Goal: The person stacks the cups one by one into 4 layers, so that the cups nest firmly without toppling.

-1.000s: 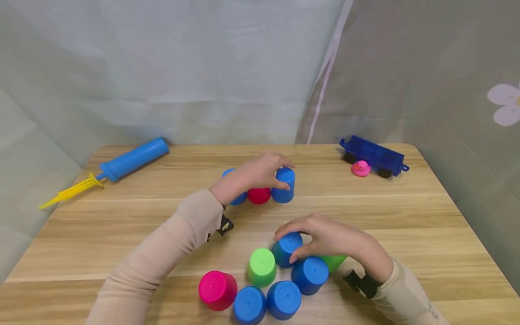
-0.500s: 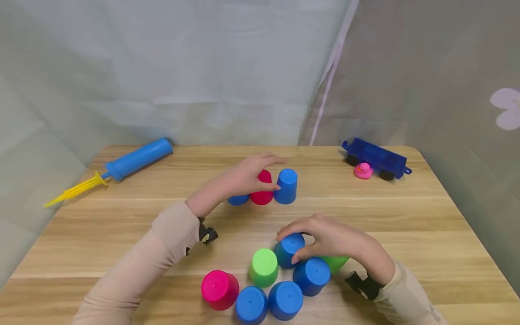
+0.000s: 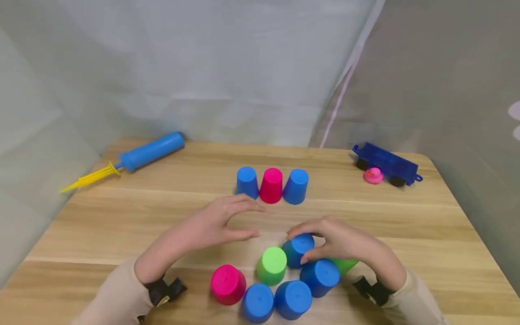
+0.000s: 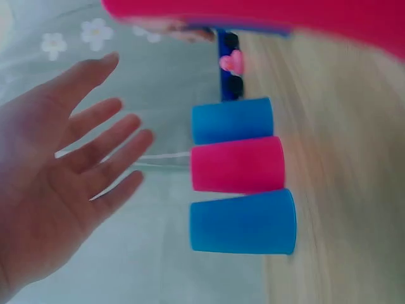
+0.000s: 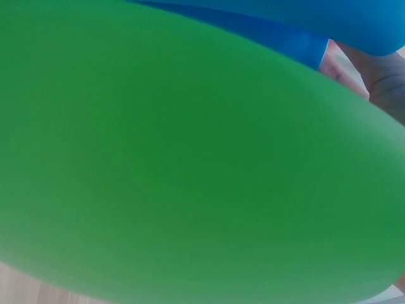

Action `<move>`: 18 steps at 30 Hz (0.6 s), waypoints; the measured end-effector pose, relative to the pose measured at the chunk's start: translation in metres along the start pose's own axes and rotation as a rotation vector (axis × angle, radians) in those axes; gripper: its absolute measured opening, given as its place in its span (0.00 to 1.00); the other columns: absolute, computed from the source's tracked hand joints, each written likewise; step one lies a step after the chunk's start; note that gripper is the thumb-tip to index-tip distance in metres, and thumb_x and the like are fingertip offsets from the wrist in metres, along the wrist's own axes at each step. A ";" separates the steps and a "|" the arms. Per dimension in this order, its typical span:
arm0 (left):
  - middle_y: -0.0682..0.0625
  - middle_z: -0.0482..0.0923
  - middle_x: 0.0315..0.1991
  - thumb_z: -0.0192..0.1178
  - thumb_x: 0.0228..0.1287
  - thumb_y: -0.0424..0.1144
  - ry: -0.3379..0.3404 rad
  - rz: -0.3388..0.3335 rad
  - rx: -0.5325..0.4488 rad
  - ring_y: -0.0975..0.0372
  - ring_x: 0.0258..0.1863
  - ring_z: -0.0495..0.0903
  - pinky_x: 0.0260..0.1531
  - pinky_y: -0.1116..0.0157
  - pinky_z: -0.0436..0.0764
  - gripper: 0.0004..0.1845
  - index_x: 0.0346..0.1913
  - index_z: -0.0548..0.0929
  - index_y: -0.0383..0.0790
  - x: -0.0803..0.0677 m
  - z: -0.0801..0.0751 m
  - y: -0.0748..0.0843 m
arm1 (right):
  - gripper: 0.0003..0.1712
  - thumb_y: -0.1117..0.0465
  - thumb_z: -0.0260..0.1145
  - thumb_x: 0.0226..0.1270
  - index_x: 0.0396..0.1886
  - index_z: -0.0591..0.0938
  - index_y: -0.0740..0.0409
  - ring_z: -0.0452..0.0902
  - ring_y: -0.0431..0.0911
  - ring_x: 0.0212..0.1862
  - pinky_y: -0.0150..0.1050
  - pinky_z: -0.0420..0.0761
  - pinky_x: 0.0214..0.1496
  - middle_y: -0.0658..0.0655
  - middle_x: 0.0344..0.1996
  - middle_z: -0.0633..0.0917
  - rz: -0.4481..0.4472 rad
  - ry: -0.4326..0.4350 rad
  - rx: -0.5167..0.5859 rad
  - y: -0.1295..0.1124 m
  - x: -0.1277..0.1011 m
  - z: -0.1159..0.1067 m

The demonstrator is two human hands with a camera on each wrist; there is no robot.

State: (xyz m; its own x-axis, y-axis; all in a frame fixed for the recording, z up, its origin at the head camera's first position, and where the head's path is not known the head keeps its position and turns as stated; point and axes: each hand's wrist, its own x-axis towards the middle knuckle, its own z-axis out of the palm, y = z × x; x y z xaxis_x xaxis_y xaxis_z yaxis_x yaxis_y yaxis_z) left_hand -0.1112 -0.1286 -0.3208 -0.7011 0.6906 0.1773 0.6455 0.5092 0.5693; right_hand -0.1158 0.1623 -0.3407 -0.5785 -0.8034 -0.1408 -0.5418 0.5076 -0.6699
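Observation:
Three upside-down cups stand in a row toward the back of the table: a blue cup (image 3: 247, 181), a pink cup (image 3: 271, 186) and another blue cup (image 3: 296, 187). My left hand (image 3: 207, 223) hovers in front of that row, fingers extended and apart from any cup; the left wrist view shows its bare palm (image 4: 47, 183). Nearer me, my right hand (image 3: 339, 237) grips a blue cup (image 3: 299, 248) between thumb and fingers. Beside that cup stand a green cup (image 3: 272, 266) and a blue cup (image 3: 321, 276). A green cup (image 5: 190, 158) fills the right wrist view.
Along the near side stand a pink cup (image 3: 228, 284) and two blue cups (image 3: 258, 303). A blue pump (image 3: 152, 151) with a yellow nozzle lies back left. At the back right are a blue toy wagon (image 3: 387, 162) and a pink duck (image 3: 373, 175).
My left hand has let go of the right-hand blue cup in the back row and drawn back toward me, leftward. My right hand keeps its grip on the blue cup. The view has shifted slightly.

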 end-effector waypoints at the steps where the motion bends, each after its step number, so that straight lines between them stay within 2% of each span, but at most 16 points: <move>1: 0.57 0.78 0.50 0.67 0.55 0.50 -0.029 -0.011 0.003 0.66 0.52 0.75 0.49 0.65 0.78 0.24 0.55 0.79 0.49 -0.005 0.000 0.003 | 0.25 0.53 0.70 0.56 0.55 0.80 0.50 0.77 0.43 0.54 0.44 0.78 0.54 0.46 0.52 0.81 0.000 0.006 0.002 0.000 -0.001 0.000; 4: 0.61 0.78 0.48 0.66 0.54 0.54 -0.089 -0.049 -0.010 0.68 0.50 0.75 0.49 0.65 0.78 0.16 0.45 0.82 0.54 -0.019 -0.003 0.010 | 0.25 0.53 0.71 0.55 0.55 0.80 0.51 0.77 0.44 0.55 0.44 0.78 0.54 0.47 0.52 0.81 -0.003 0.017 0.005 0.001 -0.001 0.000; 7: 0.64 0.78 0.45 0.66 0.53 0.56 -0.106 -0.076 -0.042 0.69 0.47 0.76 0.48 0.63 0.78 0.11 0.35 0.79 0.58 -0.032 -0.007 0.015 | 0.26 0.52 0.71 0.55 0.55 0.80 0.51 0.77 0.46 0.55 0.45 0.78 0.54 0.48 0.53 0.81 -0.002 0.017 0.008 0.001 -0.002 0.000; 10: 0.67 0.76 0.44 0.66 0.49 0.61 -0.191 -0.143 -0.047 0.70 0.45 0.75 0.46 0.64 0.78 0.17 0.39 0.78 0.60 -0.038 -0.010 0.019 | 0.27 0.49 0.70 0.55 0.55 0.80 0.52 0.77 0.46 0.56 0.46 0.78 0.54 0.48 0.53 0.81 0.003 0.018 0.003 0.001 -0.003 -0.002; 13: 0.66 0.76 0.45 0.67 0.46 0.62 -0.360 -0.202 -0.066 0.69 0.45 0.75 0.43 0.67 0.78 0.25 0.48 0.78 0.59 -0.041 -0.010 0.020 | 0.28 0.47 0.70 0.55 0.56 0.79 0.52 0.77 0.45 0.55 0.44 0.78 0.53 0.48 0.53 0.81 0.009 0.022 -0.017 0.000 -0.003 -0.002; 15: 0.64 0.76 0.47 0.69 0.46 0.59 -0.454 -0.229 -0.100 0.69 0.45 0.74 0.42 0.70 0.78 0.27 0.51 0.78 0.57 -0.041 -0.008 0.021 | 0.28 0.47 0.69 0.56 0.56 0.79 0.51 0.78 0.44 0.54 0.43 0.79 0.53 0.48 0.52 0.81 0.018 0.028 -0.028 -0.001 -0.003 -0.002; 18: 0.62 0.76 0.48 0.72 0.44 0.55 -0.508 -0.268 -0.165 0.68 0.47 0.74 0.42 0.71 0.79 0.30 0.53 0.77 0.56 -0.040 -0.008 0.020 | 0.28 0.47 0.69 0.56 0.55 0.79 0.52 0.78 0.42 0.52 0.41 0.79 0.52 0.48 0.51 0.82 0.044 0.053 -0.044 -0.004 -0.004 0.000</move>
State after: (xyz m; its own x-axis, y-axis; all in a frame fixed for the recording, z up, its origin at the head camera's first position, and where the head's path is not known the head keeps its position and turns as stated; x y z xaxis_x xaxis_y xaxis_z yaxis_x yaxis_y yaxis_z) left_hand -0.0728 -0.1502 -0.3106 -0.5745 0.7287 -0.3727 0.3821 0.6415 0.6652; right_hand -0.1120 0.1637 -0.3374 -0.6328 -0.7633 -0.1299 -0.5408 0.5558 -0.6314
